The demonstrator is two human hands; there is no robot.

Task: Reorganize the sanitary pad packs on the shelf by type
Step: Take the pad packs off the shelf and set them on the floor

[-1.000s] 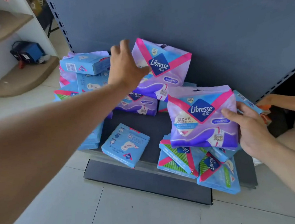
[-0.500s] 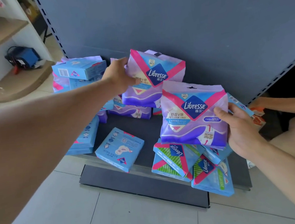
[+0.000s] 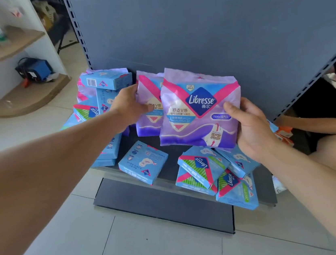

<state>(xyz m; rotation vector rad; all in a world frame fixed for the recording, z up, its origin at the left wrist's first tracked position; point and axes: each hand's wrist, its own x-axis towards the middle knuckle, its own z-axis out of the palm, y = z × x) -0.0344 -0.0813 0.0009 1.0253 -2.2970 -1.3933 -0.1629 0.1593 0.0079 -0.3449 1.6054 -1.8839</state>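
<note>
My right hand (image 3: 252, 129) grips a purple Libresse pack (image 3: 194, 111) by its right edge, holding it upright above the dark bottom shelf (image 3: 168, 169). Behind it to the left stands a second purple pack (image 3: 149, 104), which my left hand (image 3: 130, 106) holds at its left edge with the thumb across its front. Blue boxes (image 3: 106, 81) and green-striped blue packs (image 3: 87, 112) are stacked at the left. A flat blue box (image 3: 144, 162) lies on the shelf's front. More green-striped packs (image 3: 203, 165) are heaped at the front right.
The grey back panel (image 3: 214, 26) rises behind the shelf. Another person's arm and knee (image 3: 333, 138) are at the right, beyond the upright. A wooden corner shelf (image 3: 27, 95) with a blue device (image 3: 35, 69) stands at the left. Tiled floor (image 3: 135, 248) lies in front.
My right hand has lifted its purple pack up and back, next to the other one. My left hand has lowered its purple pack to stand against the back panel.
</note>
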